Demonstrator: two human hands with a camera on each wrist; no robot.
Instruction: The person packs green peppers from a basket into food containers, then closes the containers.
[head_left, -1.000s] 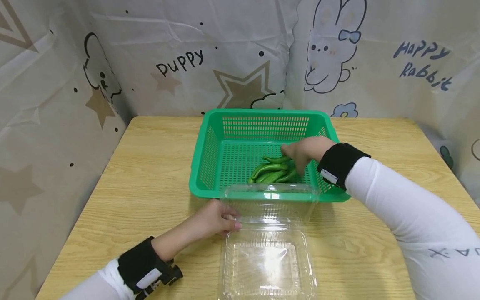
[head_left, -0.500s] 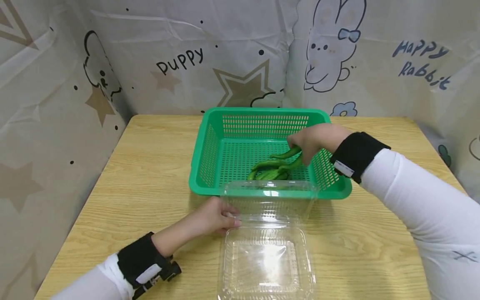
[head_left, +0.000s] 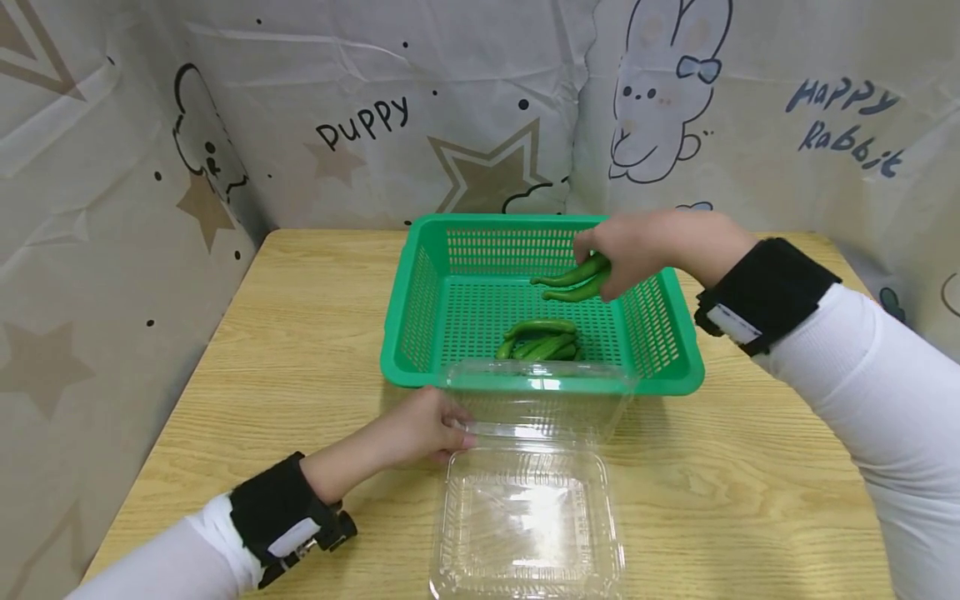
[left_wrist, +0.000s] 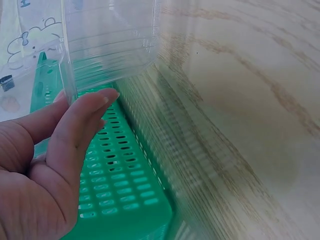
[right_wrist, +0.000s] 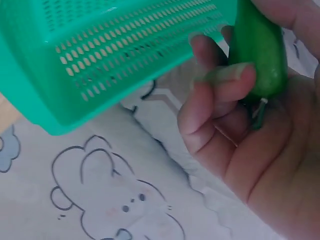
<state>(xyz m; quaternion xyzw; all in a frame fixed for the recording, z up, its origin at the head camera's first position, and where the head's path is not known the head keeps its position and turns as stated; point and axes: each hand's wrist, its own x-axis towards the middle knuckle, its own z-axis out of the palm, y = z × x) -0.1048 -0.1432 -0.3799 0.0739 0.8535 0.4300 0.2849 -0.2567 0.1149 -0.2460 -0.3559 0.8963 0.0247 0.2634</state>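
Above the right part of a green plastic basket (head_left: pixel 392 333), my right hand (head_left: pixel 645 250) grips two green peppers (head_left: pixel 573 279). In the right wrist view the fingers curl round a green pepper (right_wrist: pixel 265 55), its stem end against the palm. Several more green peppers (head_left: pixel 543 340) lie in a small pile on the basket floor near its front wall. My left hand (head_left: pixel 423 425) pinches the left edge of an open clear plastic clamshell box (head_left: pixel 517 525) near its hinge. Its raised half (left_wrist: pixel 110 40) leans up by the basket's front, as the left wrist view shows too.
Basket and box stand on a wood-grain table (head_left: pixel 300 333). A pale printed cloth (head_left: pixel 360 67) with cartoon drawings hangs behind and at the sides. The raised half of the box partly covers the basket's front rim.
My right hand has risen up and to the right out of the pile, lifting two green peppers. The left hand keeps its hold on the box, which has shifted very slightly.
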